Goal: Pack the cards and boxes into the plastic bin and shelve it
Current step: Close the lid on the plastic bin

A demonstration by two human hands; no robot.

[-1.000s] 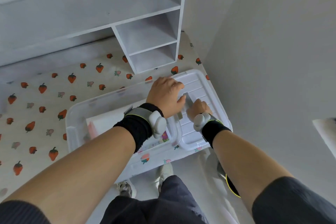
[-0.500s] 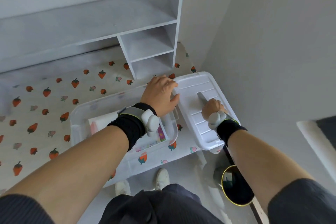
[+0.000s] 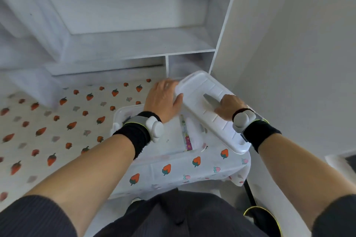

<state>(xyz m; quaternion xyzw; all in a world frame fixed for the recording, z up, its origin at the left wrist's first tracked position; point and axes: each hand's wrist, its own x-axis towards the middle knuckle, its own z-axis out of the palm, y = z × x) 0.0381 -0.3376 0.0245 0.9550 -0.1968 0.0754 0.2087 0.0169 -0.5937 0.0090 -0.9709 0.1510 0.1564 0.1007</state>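
Observation:
A clear plastic bin (image 3: 117,113) stands on the strawberry-print tablecloth near the table's front right corner. Inside it lie white boxes and a card strip with a colourful pattern (image 3: 185,136). A white ribbed lid (image 3: 204,102) is held tilted over the bin's right end. My left hand (image 3: 163,100) grips the lid's far left edge. My right hand (image 3: 228,105) holds the lid at its grey centre handle. Much of the bin is hidden by my left forearm and the lid.
A white shelf unit (image 3: 134,44) rises behind the table, with one wide shelf and small cubbies (image 3: 187,65) at its right end. A white side panel and wall (image 3: 289,44) stand right of the bin. The tablecloth (image 3: 57,121) stretches left.
The lid has been lifted and tilted up off the table at the bin's right end, both hands moving with it. The view has shifted up toward the shelf.

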